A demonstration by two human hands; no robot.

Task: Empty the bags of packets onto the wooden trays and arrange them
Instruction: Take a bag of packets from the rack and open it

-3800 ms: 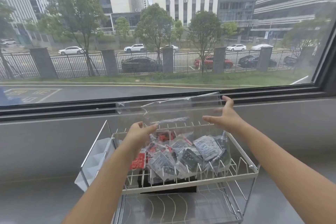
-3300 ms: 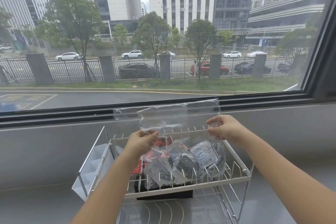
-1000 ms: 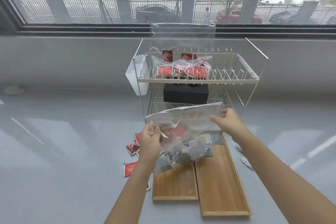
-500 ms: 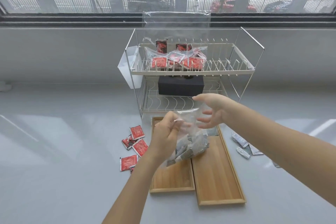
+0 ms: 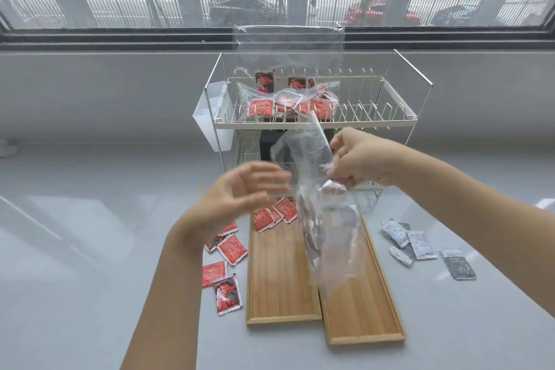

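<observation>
My right hand (image 5: 357,161) pinches a clear plastic bag (image 5: 318,198) and holds it in the air over the right wooden tray (image 5: 360,318). The bag hangs blurred, with grey packets dimly showing inside. My left hand (image 5: 240,198) is open and blurred beside the bag, apart from it. The left wooden tray (image 5: 279,285) holds a few red packets (image 5: 274,213) at its far end. More red packets (image 5: 223,267) lie on the counter left of the trays. Grey packets (image 5: 411,242) lie to the right. Another bag of red packets (image 5: 288,102) sits on the wire rack (image 5: 375,122).
The two-tier wire rack stands against the wall under the window, with a white plastic cup holder (image 5: 213,117) on its left side and a black box (image 5: 267,144) on its lower shelf. The grey counter (image 5: 90,234) spreads wide on both sides.
My left hand let go of the bag and opened. My right hand now holds the bag alone, higher, over the right tray; it was open half a second ago.
</observation>
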